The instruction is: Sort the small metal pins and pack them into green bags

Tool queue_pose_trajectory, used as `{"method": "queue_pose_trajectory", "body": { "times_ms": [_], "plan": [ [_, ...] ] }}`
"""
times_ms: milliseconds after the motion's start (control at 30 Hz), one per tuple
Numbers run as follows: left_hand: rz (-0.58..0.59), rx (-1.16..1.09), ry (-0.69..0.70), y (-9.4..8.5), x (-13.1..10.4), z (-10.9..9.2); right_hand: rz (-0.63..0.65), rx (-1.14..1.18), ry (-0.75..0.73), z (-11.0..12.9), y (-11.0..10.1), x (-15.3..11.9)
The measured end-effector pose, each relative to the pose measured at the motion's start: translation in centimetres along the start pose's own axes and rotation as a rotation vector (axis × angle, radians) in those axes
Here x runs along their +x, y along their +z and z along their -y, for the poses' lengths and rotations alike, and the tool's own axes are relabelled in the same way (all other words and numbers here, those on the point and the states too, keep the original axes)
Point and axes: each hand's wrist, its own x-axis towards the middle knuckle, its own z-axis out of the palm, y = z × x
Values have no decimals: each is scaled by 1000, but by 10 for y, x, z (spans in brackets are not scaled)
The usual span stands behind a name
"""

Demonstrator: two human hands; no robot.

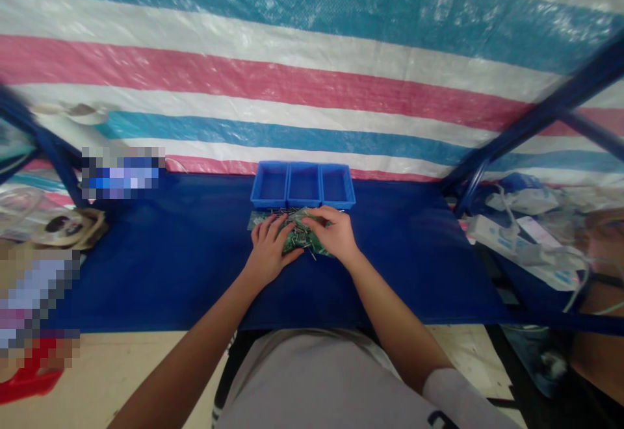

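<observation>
Several small metal screws or nails (298, 239) lie heaped on a clear and green plastic bag on the blue surface. My left hand (267, 247) rests over the left part of the bag, palm down with its fingers apart. At the right part of the bag, my right hand (334, 234) has its thumb and forefinger pinched on the clear plastic. Just beyond the bag stands a blue tray with three compartments (288, 185); no parts can be made out inside it.
The blue table surface (185, 260) is framed by dark blue metal bars (526, 123). A white power strip with cables (524, 253) is at the right. A roll of tape (65, 224) lies at the left. Striped sheeting (292, 84) hangs behind. Part of a person shows at far right.
</observation>
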Motion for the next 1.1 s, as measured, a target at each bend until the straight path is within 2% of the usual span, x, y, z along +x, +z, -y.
{"method": "queue_pose_trajectory", "body": {
  "times_ms": [133,233,300,400,500,567,667,800,967,1100],
  "plan": [
    [-77,-77,9,-8,4,-3,-80,145,50,-12,4,1],
    [-206,-181,-92,-16,15,-7,-138,294,127,-20,7,-1],
    [-239,-271,-151,-19,29,-9,-152,378,199,-24,10,-3],
    [-237,-432,-148,-15,50,-12,-111,456,265,-29,11,-4],
    [-323,-435,-100,-5,62,-14,-87,469,281,-33,10,-5],
    [-359,-422,-69,0,61,-13,-106,423,262,-35,8,-5],
    [-381,-348,14,4,52,-8,-127,235,141,-34,3,-5],
    [-404,-296,68,5,39,-1,-67,43,28,-27,-2,-7],
    [-377,-300,45,4,34,-3,-23,165,34,-25,-5,-10],
    [-325,-420,68,0,35,-4,-23,265,118,-29,-4,-11]
  ]
}}
